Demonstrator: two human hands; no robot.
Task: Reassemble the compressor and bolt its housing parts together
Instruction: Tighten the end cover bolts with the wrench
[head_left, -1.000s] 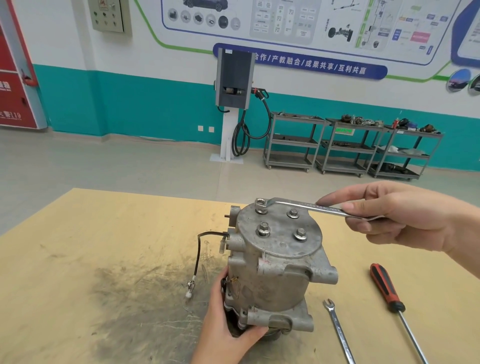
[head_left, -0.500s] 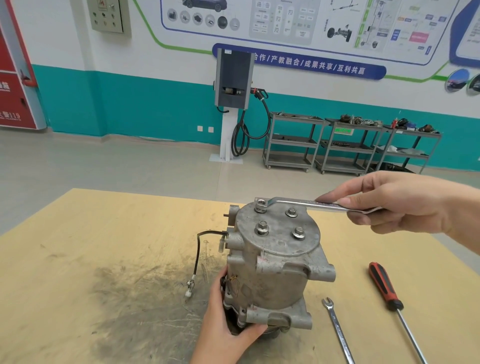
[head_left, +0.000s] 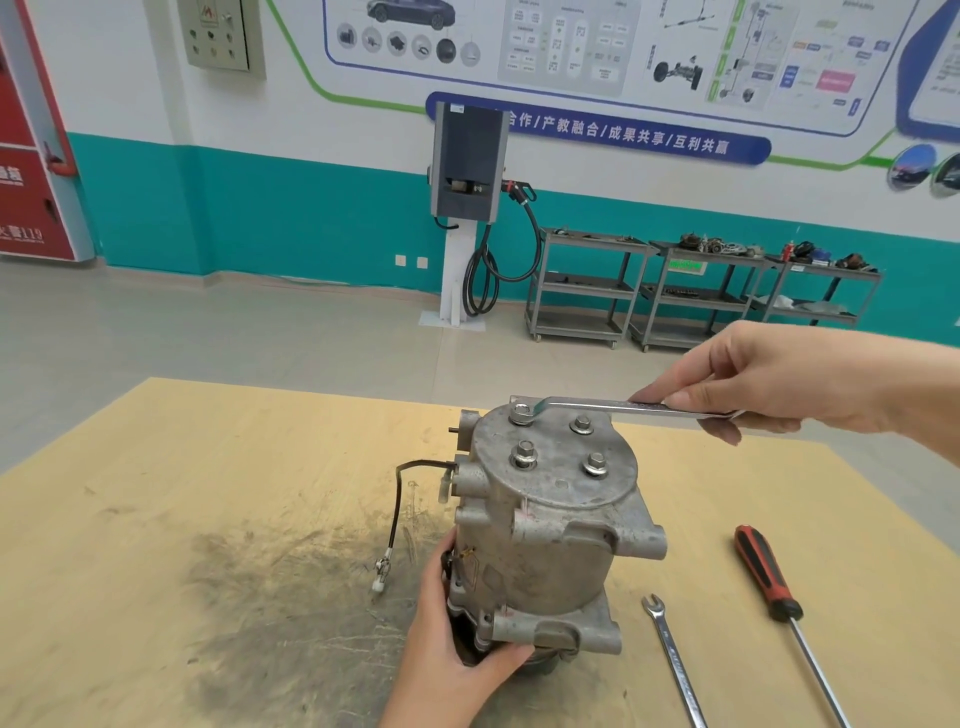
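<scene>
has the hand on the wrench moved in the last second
Yes. The right hand swung the wrench handle slightly away from the person, toward the far table edge, while its ring end stayed on the compressor bolt.

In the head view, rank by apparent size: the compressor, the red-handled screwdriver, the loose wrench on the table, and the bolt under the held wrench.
1. compressor
2. and 3. red-handled screwdriver and loose wrench: both run off the bottom edge, so unsure between them
4. bolt, smallest
</scene>
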